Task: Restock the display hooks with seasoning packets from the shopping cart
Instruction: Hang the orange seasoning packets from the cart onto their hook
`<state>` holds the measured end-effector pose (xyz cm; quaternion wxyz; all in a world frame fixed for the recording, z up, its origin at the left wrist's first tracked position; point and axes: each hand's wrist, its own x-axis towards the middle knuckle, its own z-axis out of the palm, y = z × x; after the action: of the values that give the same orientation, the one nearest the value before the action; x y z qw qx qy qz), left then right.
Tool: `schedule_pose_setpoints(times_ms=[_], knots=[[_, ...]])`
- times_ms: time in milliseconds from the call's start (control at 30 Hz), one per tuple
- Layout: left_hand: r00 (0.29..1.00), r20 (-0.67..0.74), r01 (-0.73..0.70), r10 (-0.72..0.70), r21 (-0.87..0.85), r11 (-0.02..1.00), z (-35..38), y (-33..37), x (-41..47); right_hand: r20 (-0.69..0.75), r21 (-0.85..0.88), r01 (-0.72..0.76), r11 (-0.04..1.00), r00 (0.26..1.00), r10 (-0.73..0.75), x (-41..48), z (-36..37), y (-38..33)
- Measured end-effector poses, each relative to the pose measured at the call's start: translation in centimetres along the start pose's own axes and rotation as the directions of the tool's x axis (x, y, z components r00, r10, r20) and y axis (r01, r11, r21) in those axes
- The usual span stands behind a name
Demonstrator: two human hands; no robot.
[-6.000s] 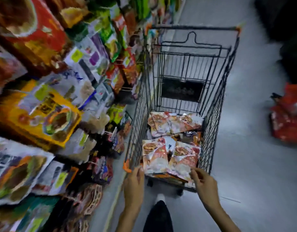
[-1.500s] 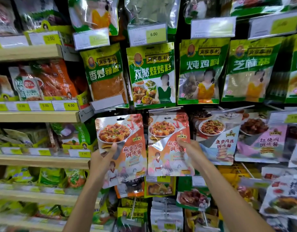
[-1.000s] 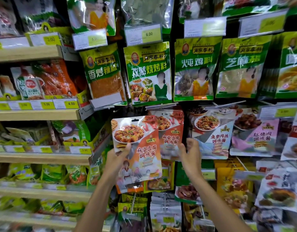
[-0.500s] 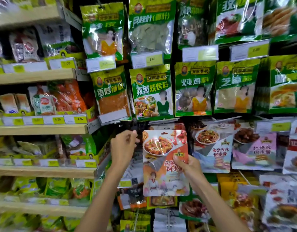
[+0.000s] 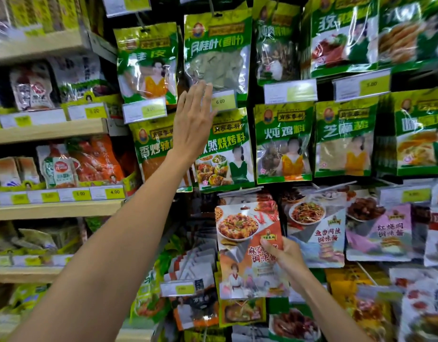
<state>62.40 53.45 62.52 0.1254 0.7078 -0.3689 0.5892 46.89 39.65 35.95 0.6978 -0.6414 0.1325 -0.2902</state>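
Observation:
An orange-and-white seasoning packet (image 5: pixel 242 245) showing a bowl of tofu hangs in front of the display, just under a metal display hook (image 5: pixel 240 191). My right hand (image 5: pixel 284 255) pinches the packet at its right edge, thumb on the front. My left hand (image 5: pixel 194 119) is raised flat with straight fingers, holding nothing, in front of the green spice bags and a price tag reading 6.00 (image 5: pixel 221 101). The shopping cart is out of view.
Green spice bags (image 5: pixel 283 141) hang in rows above. More sauce packets (image 5: pixel 314 225) hang to the right of the held packet and others below it. Wooden shelves (image 5: pixel 50 130) with price labels and bagged goods run along the left.
My left hand has let go near the hook and risen with fingers spread flat. My right hand still holds the packet, now slightly lower on it. The view has tilted upward.

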Motion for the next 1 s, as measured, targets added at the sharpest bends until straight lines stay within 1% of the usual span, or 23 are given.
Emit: schedule_pose_setpoints(times_ms=[167, 367, 667, 833, 933, 1000], knots=[[0.999, 0.054, -0.008, 0.009, -0.014, 1.000, 0.1, 0.0, 0.6, -0.031, -0.012, -0.005, 1.000, 1.000, 0.005, 0.7, 0.2, 0.2], [0.999, 0.052, -0.007, 0.009, -0.025, 1.000, -0.3, 0.0, 0.4, -0.072, 0.009, -0.035, 0.999, 0.997, 0.035, 1.6, 1.0, 0.0], [1.000, 0.014, -0.021, 0.021, -0.030, 0.999, -0.3, -0.2, 0.5, -0.163, -0.021, -0.071, 0.997, 0.984, 0.066, 3.5, 1.6, 0.4], [0.998, -0.047, -0.035, 0.032, -0.054, 0.998, -0.1, -0.3, 0.5, -0.272, -0.081, -0.093, 0.992, 0.960, 0.068, 6.0, 2.1, 1.2], [0.996, -0.081, -0.037, 0.031, -0.083, 0.996, 0.0, -0.2, 0.4, -0.405, -0.133, -0.160, 0.978, 0.909, 0.094, 7.4, 2.5, 1.7], [0.995, -0.093, -0.038, 0.029, -0.094, 0.995, 0.1, -0.2, 0.4, -0.453, -0.134, -0.177, 0.975, 0.886, 0.098, 8.0, 2.8, 1.7]])
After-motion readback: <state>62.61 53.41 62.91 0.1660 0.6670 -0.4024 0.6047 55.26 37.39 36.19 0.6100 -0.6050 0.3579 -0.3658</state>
